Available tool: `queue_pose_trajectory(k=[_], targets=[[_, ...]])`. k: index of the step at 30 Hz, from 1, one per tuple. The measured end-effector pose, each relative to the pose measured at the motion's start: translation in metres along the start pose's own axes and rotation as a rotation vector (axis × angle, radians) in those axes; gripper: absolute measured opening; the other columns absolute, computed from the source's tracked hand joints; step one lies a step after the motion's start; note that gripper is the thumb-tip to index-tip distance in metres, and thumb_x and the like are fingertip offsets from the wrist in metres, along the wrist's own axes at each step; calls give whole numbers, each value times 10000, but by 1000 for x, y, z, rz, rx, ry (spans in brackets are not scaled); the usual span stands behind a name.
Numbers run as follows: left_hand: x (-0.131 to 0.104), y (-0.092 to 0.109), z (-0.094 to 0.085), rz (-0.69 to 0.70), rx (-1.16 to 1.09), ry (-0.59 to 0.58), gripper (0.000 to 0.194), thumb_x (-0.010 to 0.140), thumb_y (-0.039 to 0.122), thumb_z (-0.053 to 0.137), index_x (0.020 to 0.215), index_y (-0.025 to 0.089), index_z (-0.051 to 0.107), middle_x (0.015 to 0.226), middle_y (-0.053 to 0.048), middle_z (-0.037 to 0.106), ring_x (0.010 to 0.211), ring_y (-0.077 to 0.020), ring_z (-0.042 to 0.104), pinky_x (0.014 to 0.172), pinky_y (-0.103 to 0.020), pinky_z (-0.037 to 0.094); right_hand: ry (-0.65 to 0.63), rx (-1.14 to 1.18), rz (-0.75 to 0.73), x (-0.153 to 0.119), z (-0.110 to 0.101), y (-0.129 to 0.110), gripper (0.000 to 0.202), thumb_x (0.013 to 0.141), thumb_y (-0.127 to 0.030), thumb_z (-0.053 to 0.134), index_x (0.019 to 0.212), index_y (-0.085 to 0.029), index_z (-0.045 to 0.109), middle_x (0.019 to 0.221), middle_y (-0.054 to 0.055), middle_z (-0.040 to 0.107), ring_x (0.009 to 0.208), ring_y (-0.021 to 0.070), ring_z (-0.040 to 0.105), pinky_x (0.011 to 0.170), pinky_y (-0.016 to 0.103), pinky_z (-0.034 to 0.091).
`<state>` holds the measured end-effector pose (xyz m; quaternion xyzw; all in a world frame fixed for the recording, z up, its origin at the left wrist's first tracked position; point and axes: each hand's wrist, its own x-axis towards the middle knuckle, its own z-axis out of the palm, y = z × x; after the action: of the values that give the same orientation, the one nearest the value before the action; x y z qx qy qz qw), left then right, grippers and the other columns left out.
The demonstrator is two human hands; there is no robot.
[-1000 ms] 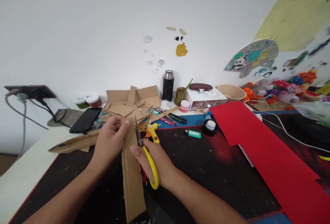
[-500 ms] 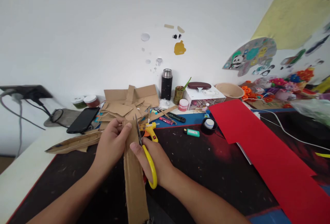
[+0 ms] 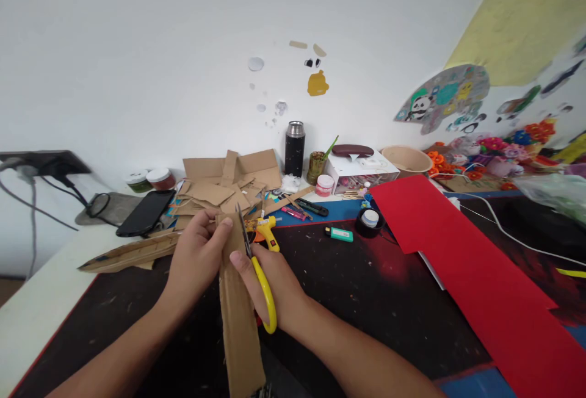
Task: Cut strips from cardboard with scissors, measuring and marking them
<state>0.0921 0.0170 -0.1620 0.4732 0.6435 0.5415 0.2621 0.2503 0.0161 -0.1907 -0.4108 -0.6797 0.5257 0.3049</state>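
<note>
My left hand [image 3: 201, 248] pinches the upper end of a long brown cardboard strip [image 3: 240, 331], thumb on top. The strip runs down toward the bottom of the view. In my right hand [image 3: 272, 282] are scissors [image 3: 270, 300] with yellow handles, my thumb through one loop. Their blades point away from me and lie along the right edge of the strip near its top. Part of the lower blade is hidden by the cardboard. Just beyond the scissors lies a yellow glue gun [image 3: 268, 232].
Cardboard scraps [image 3: 215, 190] pile against the wall, with a folded cardboard piece [image 3: 132, 251] at left. A black phone [image 3: 146, 212], a thermos [image 3: 295, 151], a utility knife [image 3: 312, 206] and a green lighter [image 3: 339, 234] lie or stand around. Red sheets [image 3: 476, 276] cover the right side.
Almost nothing differs. The whole view has shifted slightly; both hands, the scissors and the cardboard strip keep nearly the same positions.
</note>
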Motion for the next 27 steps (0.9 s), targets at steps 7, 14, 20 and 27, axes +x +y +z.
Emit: queue_pose_trajectory(k=[7,14,20,27], targets=[[0,2,1,0,-8,18,327,810,550,758,848,255,624,687,12,669,608,-209,613,561,-307,464,5,-1,10,0,1,2,487,1082,-660,598,892,-220,681,839,52,726,792,228,655,702,321,468],[-1,1,2,3,-4,31,284,805,514,746,832,261,621,693,3,682,613,-214,624,559,-310,486,2,-30,11,0,1,-1,458,1103,-584,561,808,-235,528,815,45,684,748,212,622,660,313,414],[-2,1,4,-3,-29,17,287,808,513,754,843,257,631,692,2,691,601,-216,628,538,-312,453,12,-44,41,1,1,-1,457,1099,-559,589,792,-226,534,789,39,674,723,197,605,641,298,407],[3,0,-2,14,-53,39,319,823,523,781,828,251,615,682,17,655,607,-190,583,551,-288,441,-11,208,38,3,7,9,563,1035,-763,563,867,-228,598,648,-13,623,546,165,605,524,259,450]])
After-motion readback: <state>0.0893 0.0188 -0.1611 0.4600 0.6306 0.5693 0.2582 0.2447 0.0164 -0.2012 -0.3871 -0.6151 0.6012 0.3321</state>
